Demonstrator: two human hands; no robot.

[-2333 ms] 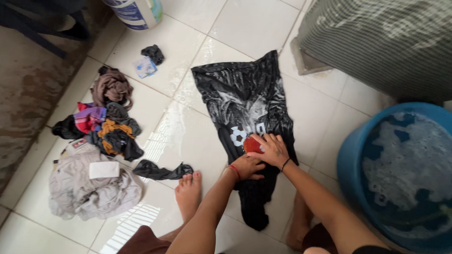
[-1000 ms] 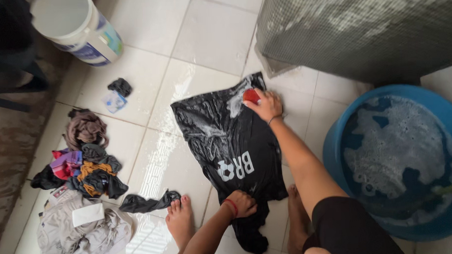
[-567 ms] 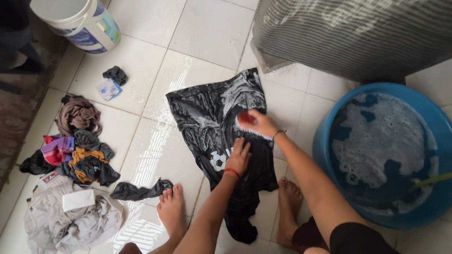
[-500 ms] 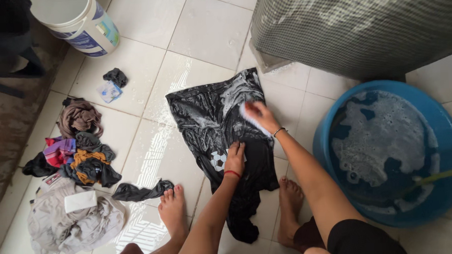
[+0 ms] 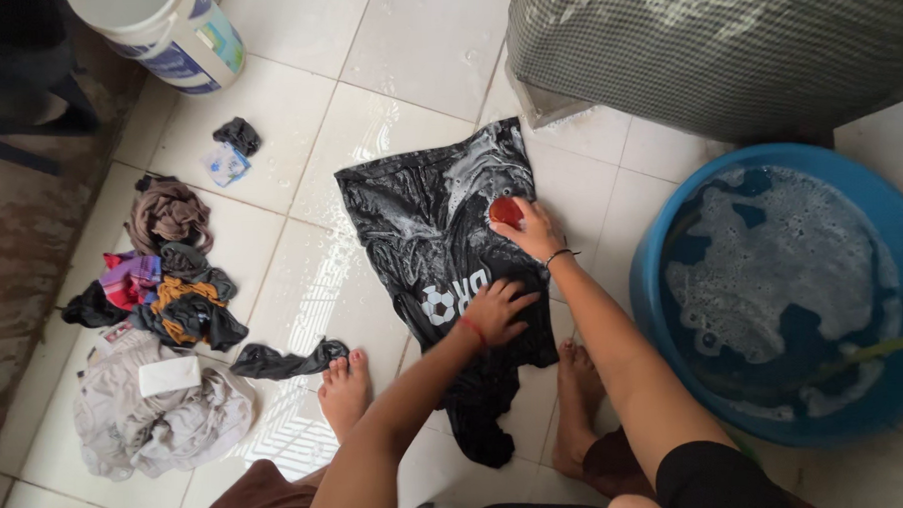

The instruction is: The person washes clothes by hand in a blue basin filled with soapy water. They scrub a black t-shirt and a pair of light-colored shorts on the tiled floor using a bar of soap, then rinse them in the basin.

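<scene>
I pin the black shirt (image 5: 426,235) flat under my spread left hand (image 5: 496,311); my right hand (image 5: 531,229), gripping the red brush (image 5: 505,211), should scrub firmly.

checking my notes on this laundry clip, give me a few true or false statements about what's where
1. The right hand holds a red brush on the black shirt. True.
2. The left hand is inside the blue tub. False: it presses flat on the shirt.
3. The tub holds soapy water. True.
4. The shirt hangs on a line. False: it lies spread on the wet tile floor.
5. A clothes pile lies left of the shirt. True.
</scene>
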